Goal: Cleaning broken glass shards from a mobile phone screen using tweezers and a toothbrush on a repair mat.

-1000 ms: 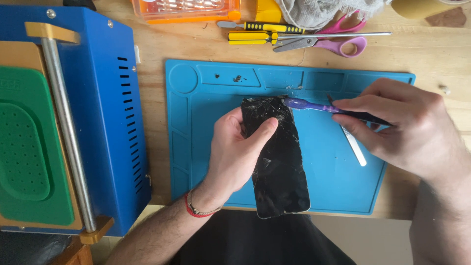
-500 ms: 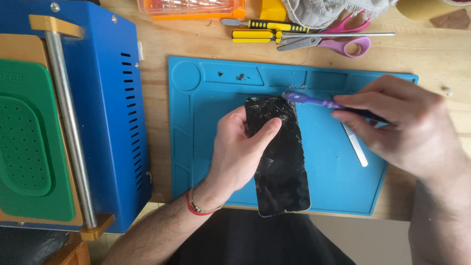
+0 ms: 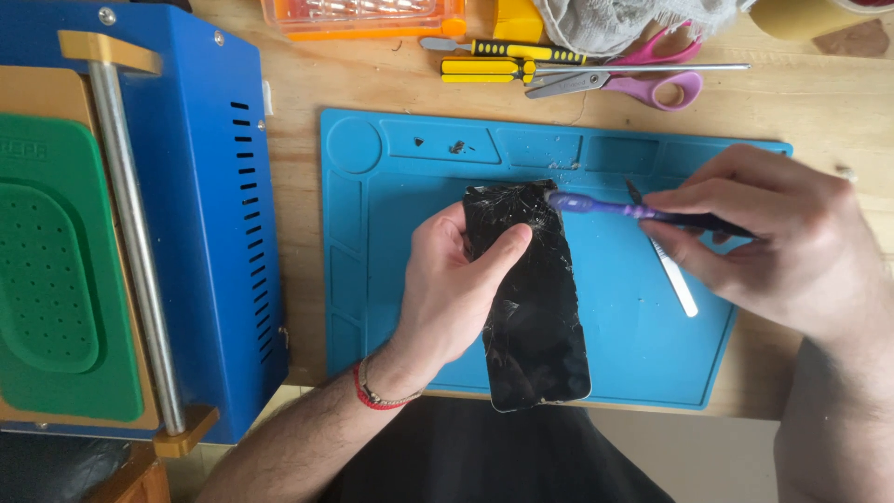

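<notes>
Purple tool (image 3: 615,208) tip, as before, at cracked phone (image 3: 531,298) corner, beside left hand (image 3: 447,289).

You are at what appears to be a phone repair workbench: a blue silicone work mat (image 3: 391,279), blue screen separator machine (image 3: 186,214), screwdrivers (image 3: 503,58) and scissors (image 3: 643,84) lie on wood.

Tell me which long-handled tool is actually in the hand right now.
The purple pry tool, pinched in the right hand; the yellow-handled screwdrivers lie untouched above the mat.
</notes>
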